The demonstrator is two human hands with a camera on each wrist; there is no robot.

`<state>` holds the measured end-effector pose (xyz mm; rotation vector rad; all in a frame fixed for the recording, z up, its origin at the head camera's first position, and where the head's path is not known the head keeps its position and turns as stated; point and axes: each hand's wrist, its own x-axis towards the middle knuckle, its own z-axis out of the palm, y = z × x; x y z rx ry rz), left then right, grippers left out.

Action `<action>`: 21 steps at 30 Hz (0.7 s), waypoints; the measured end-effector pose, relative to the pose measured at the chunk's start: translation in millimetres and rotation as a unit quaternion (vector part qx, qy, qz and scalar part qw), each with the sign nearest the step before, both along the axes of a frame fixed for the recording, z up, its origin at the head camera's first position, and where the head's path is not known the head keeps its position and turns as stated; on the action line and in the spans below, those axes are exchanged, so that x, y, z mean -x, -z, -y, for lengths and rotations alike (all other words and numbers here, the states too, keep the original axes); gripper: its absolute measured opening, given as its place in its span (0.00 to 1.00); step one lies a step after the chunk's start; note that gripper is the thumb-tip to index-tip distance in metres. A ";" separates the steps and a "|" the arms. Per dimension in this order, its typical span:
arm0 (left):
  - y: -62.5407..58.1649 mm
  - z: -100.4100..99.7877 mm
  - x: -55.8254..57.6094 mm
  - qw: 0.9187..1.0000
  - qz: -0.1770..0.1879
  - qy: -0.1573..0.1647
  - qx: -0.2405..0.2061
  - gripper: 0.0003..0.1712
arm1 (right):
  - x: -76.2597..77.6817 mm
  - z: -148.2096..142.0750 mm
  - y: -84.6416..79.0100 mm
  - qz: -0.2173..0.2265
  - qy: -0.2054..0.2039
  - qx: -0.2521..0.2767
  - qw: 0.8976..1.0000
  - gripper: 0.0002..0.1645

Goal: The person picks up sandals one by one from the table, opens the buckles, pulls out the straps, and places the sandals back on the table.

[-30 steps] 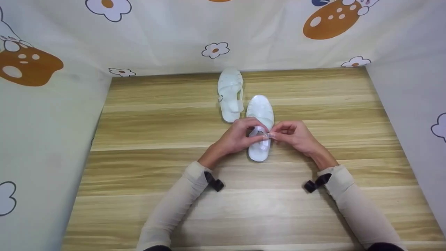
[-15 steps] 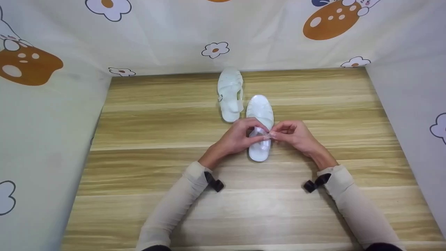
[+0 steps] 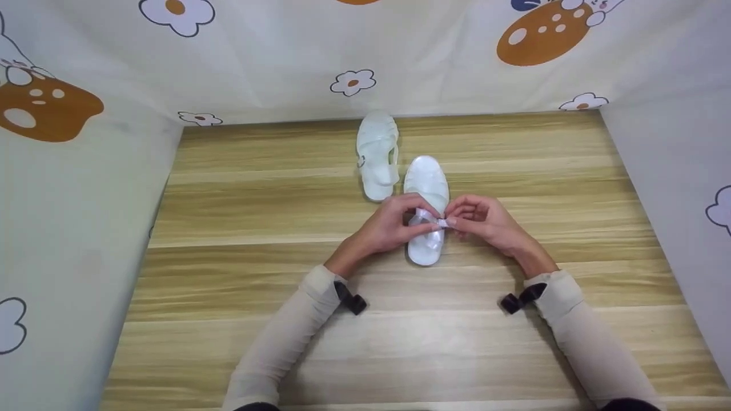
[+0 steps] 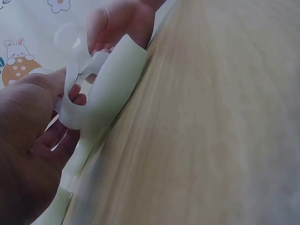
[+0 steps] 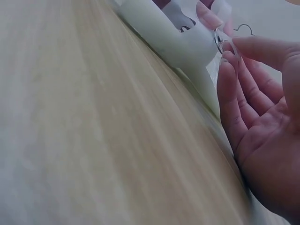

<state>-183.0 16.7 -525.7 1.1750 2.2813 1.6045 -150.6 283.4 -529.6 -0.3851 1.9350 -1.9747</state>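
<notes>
Near sandal [image 3: 426, 177]: left hand [image 3: 393, 222] pinching by buckle [image 5: 217, 41], right hand [image 3: 492, 225] pinching strap end [image 3: 444, 223]; best brace buckle steady, pull strap end straight, untwisted.

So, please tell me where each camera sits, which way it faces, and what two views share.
Head: worn on the head, facing forward and down; shows left hand, right hand, sleeves, nearer sandal, farther sandal.
Left wrist: worn there, facing the left hand close up; the right hand shows beyond the nearer sandal.
Right wrist: worn there, facing the right hand's fingers at a buckle; part of the left hand also shows.
Both wrist views share the nearer sandal and both hands.
</notes>
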 end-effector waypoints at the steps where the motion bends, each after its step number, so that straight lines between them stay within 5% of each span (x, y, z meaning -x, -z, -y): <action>1: -0.1 0.2 -0.2 1.000 0.001 0.000 0.000 0.12 | 0.1 1.1 -0.1 -0.002 0.002 -0.001 1.000 0.16; 21: 1.5 -0.2 -0.5 1.000 0.007 0.009 -0.018 0.11 | -1.0 2.1 -1.1 0.001 -0.010 0.009 1.000 0.15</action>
